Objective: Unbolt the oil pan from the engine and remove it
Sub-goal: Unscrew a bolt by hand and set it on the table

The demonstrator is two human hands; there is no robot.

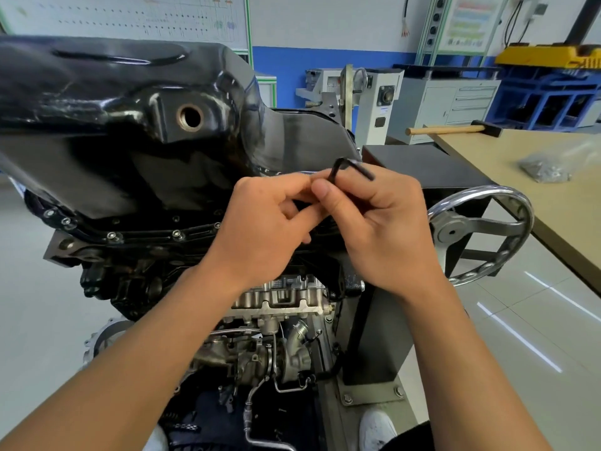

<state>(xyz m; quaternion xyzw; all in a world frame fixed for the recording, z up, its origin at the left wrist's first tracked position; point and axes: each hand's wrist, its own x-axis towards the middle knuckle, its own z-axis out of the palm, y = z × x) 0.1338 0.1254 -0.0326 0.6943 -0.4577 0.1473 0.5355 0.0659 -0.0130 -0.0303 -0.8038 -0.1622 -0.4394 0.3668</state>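
Pinching hex key (335, 169) (oil pan (130, 141) bolted)

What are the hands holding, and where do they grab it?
A black hex key. The right hand and left hand both pinch its long arm, just below the bend.

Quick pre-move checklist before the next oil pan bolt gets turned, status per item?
1. Hex key held: ok, left hand and right hand both pinch it.
2. Key seated in a bolt: cannot tell, tip hidden by the hands.
3. Flange bolts all out: not ok, several sit along the oil pan edge.
4. Drain hole unplugged: ok, open.
5. Pan free to lift: not ok, bolted.
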